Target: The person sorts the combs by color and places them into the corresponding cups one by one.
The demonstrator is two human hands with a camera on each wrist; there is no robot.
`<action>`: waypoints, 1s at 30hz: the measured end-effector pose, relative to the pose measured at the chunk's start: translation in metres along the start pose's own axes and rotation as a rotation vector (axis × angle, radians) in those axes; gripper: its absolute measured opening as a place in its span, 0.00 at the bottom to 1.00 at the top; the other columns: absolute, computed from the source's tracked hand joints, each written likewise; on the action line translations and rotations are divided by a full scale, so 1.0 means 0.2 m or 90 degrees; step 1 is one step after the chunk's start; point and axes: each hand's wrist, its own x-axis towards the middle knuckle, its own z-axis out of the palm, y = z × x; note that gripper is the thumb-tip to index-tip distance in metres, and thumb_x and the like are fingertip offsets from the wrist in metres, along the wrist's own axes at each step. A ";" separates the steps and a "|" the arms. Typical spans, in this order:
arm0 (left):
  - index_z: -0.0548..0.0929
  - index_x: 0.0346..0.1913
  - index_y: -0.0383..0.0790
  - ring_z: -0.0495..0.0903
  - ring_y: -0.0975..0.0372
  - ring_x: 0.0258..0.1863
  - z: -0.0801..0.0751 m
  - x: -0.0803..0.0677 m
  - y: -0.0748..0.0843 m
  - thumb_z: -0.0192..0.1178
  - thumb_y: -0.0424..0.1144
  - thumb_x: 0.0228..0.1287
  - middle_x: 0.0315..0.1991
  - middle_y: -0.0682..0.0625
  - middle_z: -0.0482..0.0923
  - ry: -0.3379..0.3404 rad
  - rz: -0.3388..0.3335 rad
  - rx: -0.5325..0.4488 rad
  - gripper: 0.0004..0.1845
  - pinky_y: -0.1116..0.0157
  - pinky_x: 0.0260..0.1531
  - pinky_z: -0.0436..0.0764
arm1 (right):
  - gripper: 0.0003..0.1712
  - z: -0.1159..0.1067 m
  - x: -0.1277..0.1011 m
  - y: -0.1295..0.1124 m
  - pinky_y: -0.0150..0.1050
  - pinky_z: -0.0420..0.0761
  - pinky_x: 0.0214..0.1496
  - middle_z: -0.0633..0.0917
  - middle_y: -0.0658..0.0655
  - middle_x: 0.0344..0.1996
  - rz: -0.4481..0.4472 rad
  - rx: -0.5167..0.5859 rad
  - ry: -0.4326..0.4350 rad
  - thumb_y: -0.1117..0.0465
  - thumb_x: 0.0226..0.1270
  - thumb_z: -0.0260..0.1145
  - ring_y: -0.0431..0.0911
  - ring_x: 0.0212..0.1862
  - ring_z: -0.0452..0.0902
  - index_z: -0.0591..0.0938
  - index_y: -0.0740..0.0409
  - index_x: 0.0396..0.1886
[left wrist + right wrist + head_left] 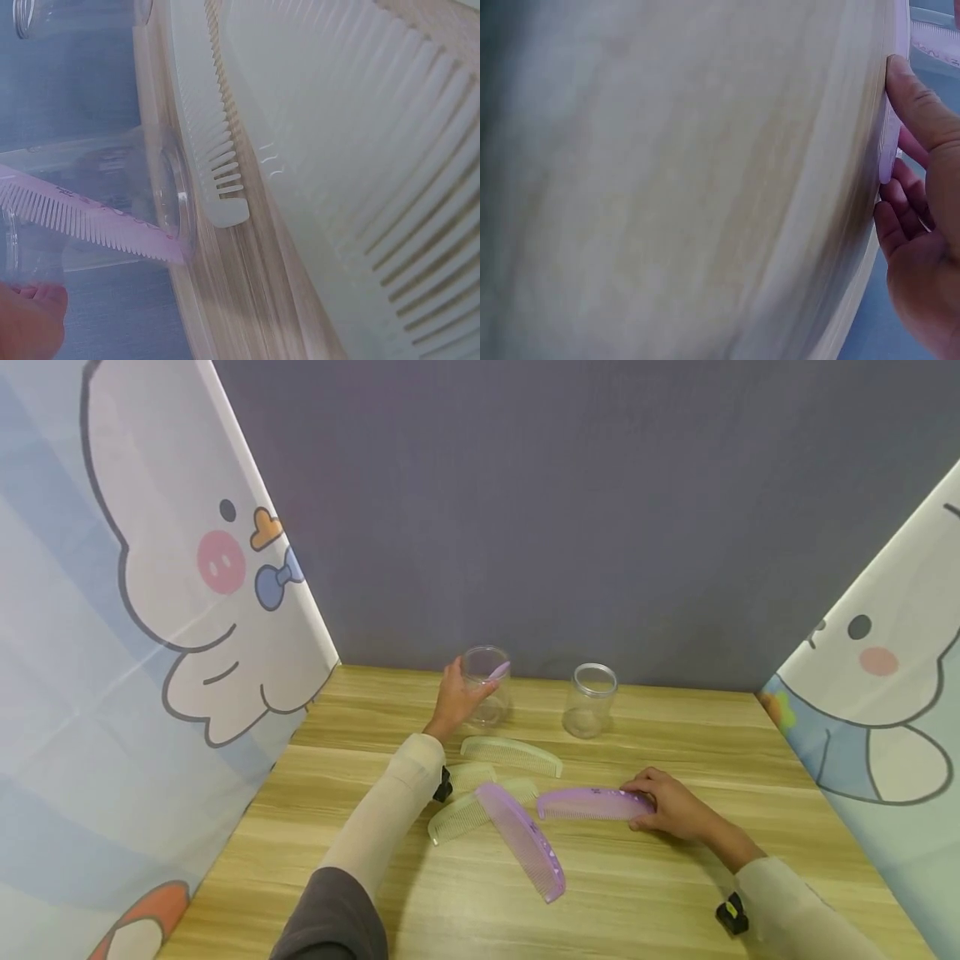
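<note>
In the head view my left hand [459, 697] grips a clear plastic jar [489, 714] at the back, thumb across its front. A purple comb [499, 670] leans inside that jar; the left wrist view shows this comb [90, 221] slanting to the jar's bottom. My right hand [671, 806] pinches the right end of another purple comb [592, 803] lying on the table; in the right wrist view the thumb and fingers hold its end [889, 154]. A third purple comb [521, 843] lies across a pale green comb [461, 817].
Another clear jar [588, 714] with a silvery rim stands to the right of the held one. Two more pale green combs, one behind [513, 753] and one partly covered [472, 774], lie near the left forearm. A grey wall [562, 527] borders the wooden table [637, 902].
</note>
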 end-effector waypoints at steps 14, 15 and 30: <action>0.54 0.79 0.30 0.64 0.41 0.73 -0.01 0.00 0.01 0.71 0.57 0.61 0.74 0.33 0.60 -0.012 -0.001 -0.004 0.55 0.46 0.74 0.67 | 0.28 -0.02 0.01 0.00 0.33 0.80 0.40 0.84 0.52 0.45 0.025 0.019 -0.024 0.50 0.55 0.81 0.38 0.43 0.78 0.86 0.59 0.52; 0.54 0.79 0.30 0.64 0.41 0.73 -0.01 0.00 0.01 0.71 0.57 0.61 0.74 0.33 0.60 -0.011 0.000 -0.003 0.55 0.46 0.74 0.67 | 0.28 -0.03 0.01 0.00 0.33 0.81 0.41 0.85 0.52 0.45 0.028 0.019 -0.025 0.49 0.55 0.81 0.38 0.43 0.78 0.86 0.59 0.52; 0.55 0.78 0.29 0.65 0.40 0.73 -0.01 0.01 0.00 0.71 0.58 0.61 0.73 0.32 0.62 -0.006 0.005 0.007 0.55 0.45 0.74 0.67 | 0.28 -0.04 0.01 0.02 0.31 0.80 0.37 0.87 0.49 0.41 0.030 0.038 -0.012 0.48 0.52 0.82 0.32 0.39 0.77 0.87 0.58 0.50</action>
